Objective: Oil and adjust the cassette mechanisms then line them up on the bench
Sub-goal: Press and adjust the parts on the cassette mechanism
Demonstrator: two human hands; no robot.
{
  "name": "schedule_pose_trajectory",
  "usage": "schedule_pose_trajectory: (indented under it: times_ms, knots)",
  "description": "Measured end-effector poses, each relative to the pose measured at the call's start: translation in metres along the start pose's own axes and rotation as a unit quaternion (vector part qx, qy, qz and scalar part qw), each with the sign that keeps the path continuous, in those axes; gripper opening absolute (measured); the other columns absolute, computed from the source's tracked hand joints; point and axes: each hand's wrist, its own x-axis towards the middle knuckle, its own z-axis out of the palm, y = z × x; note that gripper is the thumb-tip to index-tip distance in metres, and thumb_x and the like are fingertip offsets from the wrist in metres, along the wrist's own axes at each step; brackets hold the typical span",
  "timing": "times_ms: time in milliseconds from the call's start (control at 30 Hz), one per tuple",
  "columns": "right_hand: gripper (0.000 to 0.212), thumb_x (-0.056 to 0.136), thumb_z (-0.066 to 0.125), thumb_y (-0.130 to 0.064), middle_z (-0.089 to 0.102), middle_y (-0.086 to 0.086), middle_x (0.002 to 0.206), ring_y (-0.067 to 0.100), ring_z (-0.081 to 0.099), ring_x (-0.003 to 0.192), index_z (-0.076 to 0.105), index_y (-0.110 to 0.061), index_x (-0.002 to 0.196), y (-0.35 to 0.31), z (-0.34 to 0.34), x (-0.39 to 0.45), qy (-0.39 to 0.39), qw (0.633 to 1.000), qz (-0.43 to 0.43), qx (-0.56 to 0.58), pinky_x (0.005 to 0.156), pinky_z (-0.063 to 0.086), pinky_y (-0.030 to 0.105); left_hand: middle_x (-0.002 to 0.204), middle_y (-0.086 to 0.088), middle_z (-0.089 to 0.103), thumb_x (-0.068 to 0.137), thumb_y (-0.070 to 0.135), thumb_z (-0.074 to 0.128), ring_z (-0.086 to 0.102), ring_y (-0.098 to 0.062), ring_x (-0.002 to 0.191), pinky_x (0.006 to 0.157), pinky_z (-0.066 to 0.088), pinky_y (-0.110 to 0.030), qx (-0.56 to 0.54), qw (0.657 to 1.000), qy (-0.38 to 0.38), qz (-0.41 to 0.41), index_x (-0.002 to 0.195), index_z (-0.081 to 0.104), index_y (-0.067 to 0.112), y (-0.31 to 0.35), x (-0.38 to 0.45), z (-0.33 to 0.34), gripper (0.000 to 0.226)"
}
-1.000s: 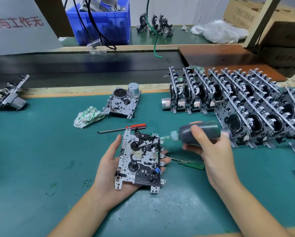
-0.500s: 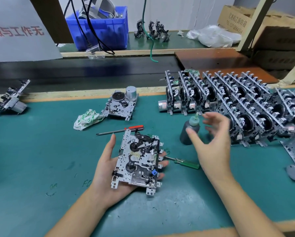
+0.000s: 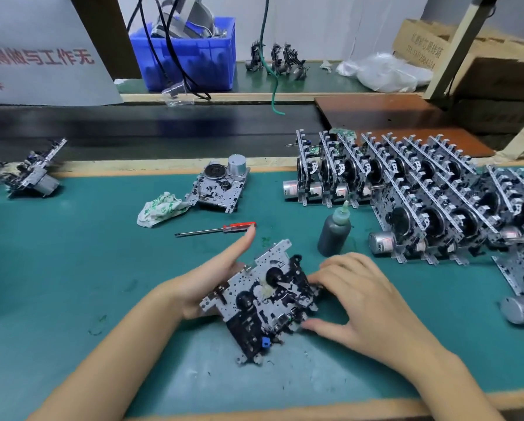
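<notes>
A silver and black cassette mechanism lies tilted in my left hand, which cups it from beneath with the thumb raised. My right hand grips the mechanism's right edge, fingers on top and thumb under its lower corner. The dark oil bottle with a green nozzle stands upright on the green mat just beyond my right hand, free of it. Rows of upright cassette mechanisms stand lined up at the right.
A red-handled screwdriver lies past my left thumb. Beyond it sit a crumpled cloth and a flat mechanism. Another mechanism rests at the far left. A loose motor lies at the right edge. A blue bin stands behind.
My right hand set the oil bottle upright on the mat, let go, and came back to grip the mechanism's right side. The mechanism has tilted in my left hand.
</notes>
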Motion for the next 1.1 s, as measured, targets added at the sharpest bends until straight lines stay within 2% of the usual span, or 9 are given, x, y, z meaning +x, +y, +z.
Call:
schedule_pose_trajectory:
  times_ms: [67, 133, 267, 367, 467, 567, 667, 867, 1100]
  knots:
    - [0.056, 0.072, 0.054, -0.068, 0.064, -0.007, 0.089, 0.012, 0.054, 0.093, 0.067, -0.017, 0.09, 0.0, 0.0, -0.003, 0.007, 1.0, 0.008, -0.004, 0.094, 0.033, 0.025, 0.088, 0.0, 0.073, 0.052, 0.097, 0.036, 0.066, -0.011, 0.087, 0.085, 0.051, -0.03, 0.003, 0.998, -0.053, 0.018, 0.09, 0.075, 0.025, -0.001, -0.001, -0.002, 0.09]
    - [0.057, 0.071, 0.05, -0.072, 0.062, -0.009, 0.085, 0.011, 0.055, 0.089, 0.065, -0.018, 0.085, -0.001, 0.003, -0.008, 0.016, 1.0, 0.022, 0.003, 0.093, 0.034, 0.025, 0.076, -0.007, 0.072, 0.065, 0.086, 0.032, 0.066, -0.014, 0.07, 0.067, 0.053, -0.023, -0.025, 0.997, -0.048, 0.058, 0.074, 0.078, 0.014, -0.003, -0.004, -0.007, 0.086]
    - [0.057, 0.073, 0.049, -0.073, 0.06, -0.01, 0.082, 0.013, 0.056, 0.084, 0.062, -0.019, 0.08, -0.004, 0.012, -0.014, 0.034, 0.998, 0.042, 0.013, 0.09, 0.035, 0.027, 0.056, -0.007, 0.061, 0.07, 0.074, 0.038, 0.058, -0.019, 0.045, 0.043, 0.047, -0.024, -0.056, 0.968, 0.186, 0.158, 0.077, 0.07, 0.006, -0.022, -0.009, -0.014, 0.075]
    - [0.057, 0.076, 0.049, -0.07, 0.061, -0.007, 0.084, 0.017, 0.059, 0.083, 0.064, -0.016, 0.082, -0.006, 0.017, -0.011, 0.029, 0.999, 0.031, -0.012, 0.092, 0.035, 0.029, 0.051, 0.0, 0.059, 0.073, 0.089, 0.023, 0.05, -0.01, 0.04, 0.052, 0.043, -0.03, 0.207, 0.893, 0.345, 0.203, 0.068, 0.063, 0.021, -0.049, -0.033, -0.003, 0.08]
    - [0.056, 0.082, 0.047, -0.065, 0.062, -0.004, 0.086, 0.02, 0.06, 0.085, 0.066, -0.013, 0.084, -0.007, 0.018, -0.006, 0.026, 0.999, 0.019, -0.033, 0.094, 0.036, 0.032, 0.068, 0.023, 0.06, 0.048, 0.095, 0.004, 0.053, -0.001, 0.058, 0.052, 0.035, -0.016, 0.412, 0.828, 0.337, 0.175, 0.075, 0.057, 0.036, -0.065, -0.054, 0.02, 0.084]
    - [0.056, 0.084, 0.046, -0.062, 0.061, 0.0, 0.08, 0.023, 0.059, 0.079, 0.063, -0.01, 0.078, -0.008, 0.02, -0.005, 0.05, 0.998, 0.007, -0.04, 0.092, 0.037, 0.033, 0.083, 0.019, 0.061, 0.04, 0.1, 0.0, 0.058, 0.003, 0.08, 0.06, 0.036, -0.013, 0.536, 0.771, 0.329, 0.099, 0.077, 0.037, 0.044, -0.069, -0.056, 0.041, 0.077]
    - [0.059, 0.085, 0.048, -0.062, 0.058, 0.003, 0.071, 0.023, 0.052, 0.073, 0.059, -0.007, 0.068, -0.01, 0.019, -0.008, 0.11, 0.994, 0.005, 0.0, 0.087, 0.038, 0.03, 0.086, 0.015, 0.062, 0.045, 0.1, -0.004, 0.061, -0.001, 0.089, 0.066, 0.042, -0.018, 0.561, 0.735, 0.364, 0.108, 0.074, 0.03, 0.034, -0.069, -0.05, 0.043, 0.08]
    - [0.054, 0.079, 0.052, -0.061, 0.053, -0.002, 0.066, 0.019, 0.048, 0.064, 0.059, -0.009, 0.068, -0.009, 0.02, -0.016, 0.086, 0.996, 0.031, 0.023, 0.065, 0.035, 0.027, 0.036, 0.001, 0.046, 0.063, 0.082, 0.036, 0.053, -0.019, 0.035, 0.034, 0.034, -0.024, 0.499, 0.724, 0.402, 0.255, 0.049, 0.044, 0.022, -0.065, -0.035, 0.035, 0.062]
    - [0.051, 0.08, 0.049, -0.059, 0.043, -0.006, 0.053, 0.019, 0.042, 0.041, 0.049, -0.011, 0.063, -0.009, 0.016, -0.012, 0.038, 0.997, 0.04, 0.059, 0.036, 0.036, 0.022, 0.031, -0.002, 0.039, 0.063, 0.079, 0.044, 0.046, -0.021, 0.029, 0.035, 0.027, -0.022, 0.483, 0.709, 0.412, 0.308, 0.044, 0.045, 0.018, -0.066, -0.03, 0.034, 0.063]
